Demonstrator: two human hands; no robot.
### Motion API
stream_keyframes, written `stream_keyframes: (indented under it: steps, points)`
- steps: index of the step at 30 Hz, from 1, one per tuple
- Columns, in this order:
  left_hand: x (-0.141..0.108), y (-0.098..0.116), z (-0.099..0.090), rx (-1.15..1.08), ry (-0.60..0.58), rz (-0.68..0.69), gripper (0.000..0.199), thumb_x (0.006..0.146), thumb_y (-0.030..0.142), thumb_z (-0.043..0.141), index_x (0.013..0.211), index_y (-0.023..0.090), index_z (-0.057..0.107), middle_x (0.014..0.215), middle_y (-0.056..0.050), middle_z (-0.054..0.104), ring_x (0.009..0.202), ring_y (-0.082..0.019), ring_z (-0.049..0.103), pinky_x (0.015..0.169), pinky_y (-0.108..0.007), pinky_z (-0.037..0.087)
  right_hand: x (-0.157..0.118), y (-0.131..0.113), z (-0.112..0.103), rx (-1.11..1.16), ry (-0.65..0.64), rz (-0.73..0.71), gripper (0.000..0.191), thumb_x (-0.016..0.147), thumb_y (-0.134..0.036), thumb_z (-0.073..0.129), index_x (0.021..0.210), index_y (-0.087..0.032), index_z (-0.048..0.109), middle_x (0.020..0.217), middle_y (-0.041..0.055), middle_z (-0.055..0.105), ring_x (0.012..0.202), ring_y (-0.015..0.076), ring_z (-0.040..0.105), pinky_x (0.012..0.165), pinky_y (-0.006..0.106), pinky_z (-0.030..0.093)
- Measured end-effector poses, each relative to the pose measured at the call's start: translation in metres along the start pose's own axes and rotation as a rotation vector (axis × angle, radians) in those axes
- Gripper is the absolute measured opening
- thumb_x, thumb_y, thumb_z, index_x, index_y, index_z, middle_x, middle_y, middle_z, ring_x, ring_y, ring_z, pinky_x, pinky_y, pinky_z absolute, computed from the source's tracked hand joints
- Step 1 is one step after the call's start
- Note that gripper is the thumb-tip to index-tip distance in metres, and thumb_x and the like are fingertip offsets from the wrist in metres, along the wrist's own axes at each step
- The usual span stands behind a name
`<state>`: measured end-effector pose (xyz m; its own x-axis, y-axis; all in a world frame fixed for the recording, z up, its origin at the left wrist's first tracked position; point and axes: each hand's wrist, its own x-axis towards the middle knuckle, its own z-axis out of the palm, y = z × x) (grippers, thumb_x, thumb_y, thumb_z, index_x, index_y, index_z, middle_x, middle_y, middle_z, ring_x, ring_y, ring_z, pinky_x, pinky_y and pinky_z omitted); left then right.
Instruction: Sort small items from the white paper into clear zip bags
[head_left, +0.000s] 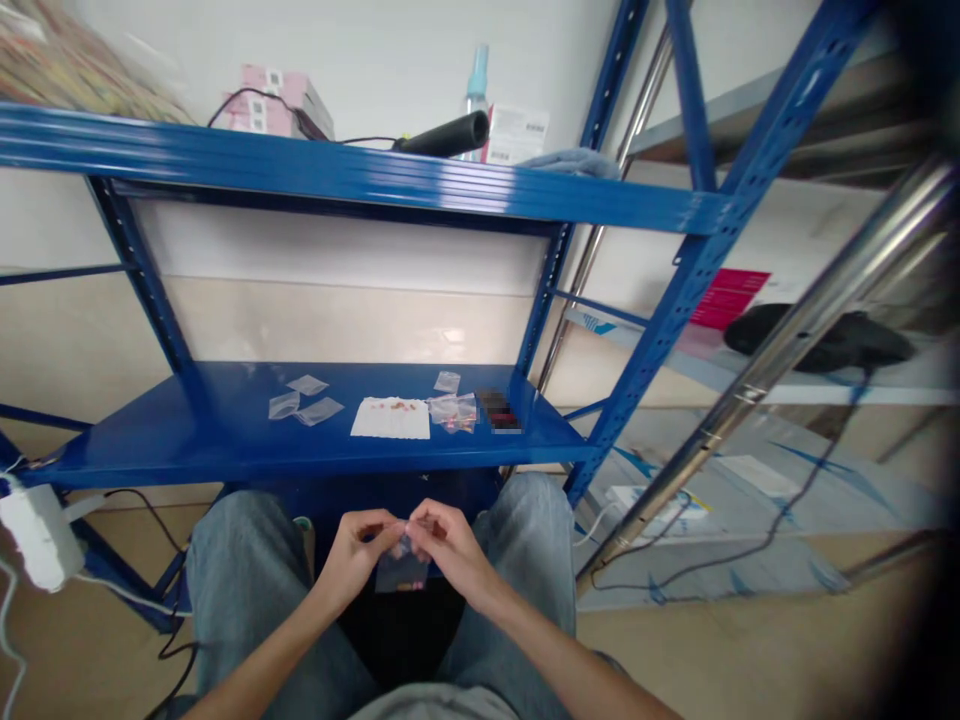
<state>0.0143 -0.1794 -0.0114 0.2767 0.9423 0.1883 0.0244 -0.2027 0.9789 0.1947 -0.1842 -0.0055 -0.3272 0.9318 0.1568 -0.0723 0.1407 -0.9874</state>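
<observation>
Between my knees hangs a small clear plastic bag (401, 572) with a few tiny coloured pieces at its bottom. My left hand (363, 545) pinches its top edge from one side. From the other side my right hand (444, 545) pinches the same edge, the fingertips of both hands almost meeting. Beyond them, on the blue shelf, lies a white sheet (390, 423) with several small coloured pieces along its far part. Beside it is a pile of filled clear bags (453, 411). Flat, empty-looking clear bags (319, 410) lie farther left, and one more bag (447, 382) lies behind the pile.
A dark flat object (499, 411), partly blurred, lies right of the filled bags. The upper shelf beam (360, 165) crosses above, carrying pink boxes (281, 100), a spray bottle (478, 80) and a black tube (446, 136). A white power strip (41, 538) hangs at left; a metal pole (739, 400) slants at right.
</observation>
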Motion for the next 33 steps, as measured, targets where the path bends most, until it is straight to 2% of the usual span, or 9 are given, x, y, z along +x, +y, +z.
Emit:
stream_keyframes:
  steps: [5,10,15,18,21,23,28,30,33]
  points:
    - [0.001,0.003,0.002,0.079,0.0,0.036,0.041,0.092,0.047,0.06,0.067,0.016,0.073,0.065,-0.005,0.067,0.065,-0.018,0.056,0.066,-0.028,0.039,0.011,-0.001,-0.012,-0.047,0.12,-0.034,0.029,0.076,-0.044,0.08,0.069,-0.019,0.067,0.066,0.0025,0.068,0.058,0.0144,0.058,0.058,0.027,0.045]
    - [0.004,0.006,0.004,0.143,-0.012,0.035,0.049,0.094,0.052,0.054,0.061,0.018,0.07,0.063,-0.005,0.066,0.063,-0.018,0.055,0.064,-0.028,0.038,0.019,0.002,-0.024,0.034,0.132,0.057,0.031,0.067,-0.042,0.087,0.066,-0.017,0.069,0.066,0.005,0.072,0.059,0.0165,0.063,0.061,0.029,0.048]
    - [0.008,0.004,-0.003,0.146,-0.01,0.011,0.049,0.093,0.054,0.054,0.065,0.017,0.068,0.06,-0.004,0.065,0.059,-0.017,0.057,0.062,-0.027,0.039,0.034,-0.001,-0.033,0.022,0.124,0.061,0.032,0.072,-0.046,0.082,0.069,-0.016,0.069,0.064,0.0051,0.071,0.054,0.0154,0.063,0.057,0.028,0.049]
    - [0.01,0.0,-0.012,0.147,0.056,-0.022,0.045,0.093,0.055,0.053,0.079,0.016,0.071,0.058,-0.003,0.065,0.055,-0.017,0.058,0.059,-0.027,0.04,0.067,-0.013,-0.053,-0.017,0.243,-0.046,0.037,0.077,-0.052,0.075,0.068,-0.018,0.064,0.056,0.0008,0.064,0.043,0.0126,0.056,0.046,0.025,0.042]
    - [0.012,-0.004,-0.021,0.131,0.103,-0.041,0.043,0.092,0.055,0.054,0.086,0.016,0.071,0.057,-0.003,0.065,0.054,-0.017,0.059,0.057,-0.026,0.04,0.119,-0.029,-0.081,-0.104,0.438,-0.085,0.038,0.079,-0.057,0.068,0.074,-0.02,0.059,0.056,-0.0036,0.057,0.034,0.01,0.043,0.034,0.023,0.027]
    - [0.013,-0.006,-0.025,0.139,0.099,-0.045,0.043,0.092,0.055,0.054,0.085,0.016,0.07,0.057,-0.003,0.065,0.055,-0.017,0.059,0.057,-0.026,0.04,0.156,-0.038,-0.098,-0.248,0.549,-0.076,0.034,0.083,-0.054,0.062,0.079,-0.021,0.059,0.055,-0.005,0.053,0.034,0.01,0.039,0.034,0.023,0.028]
    - [0.01,-0.007,-0.027,0.238,0.052,-0.032,0.042,0.095,0.052,0.049,0.084,0.017,0.068,0.06,-0.003,0.065,0.056,-0.018,0.059,0.059,-0.027,0.041,0.221,-0.049,-0.127,-0.614,0.689,0.028,0.016,0.084,-0.034,0.059,0.081,-0.019,0.063,0.063,0.0001,0.058,0.059,0.017,0.056,0.057,0.027,0.044]
    - [0.008,-0.006,-0.028,0.297,0.06,-0.022,0.042,0.096,0.051,0.046,0.081,0.018,0.067,0.059,-0.003,0.063,0.055,-0.018,0.058,0.057,-0.027,0.038,0.234,-0.047,-0.13,-0.656,0.729,0.032,0.011,0.082,-0.026,0.06,0.087,-0.018,0.066,0.076,0.0056,0.063,0.079,0.0214,0.06,0.071,0.031,0.046]
    - [0.01,-0.007,-0.029,0.474,0.098,0.029,0.042,0.097,0.045,0.045,0.064,0.02,0.056,0.053,0.0,0.054,0.05,-0.015,0.048,0.055,-0.028,0.029,0.249,-0.039,-0.118,-0.898,0.772,0.021,0.025,0.084,-0.019,0.055,0.107,-0.018,0.066,0.107,0.0136,0.063,0.106,0.0272,0.055,0.087,0.036,0.042]
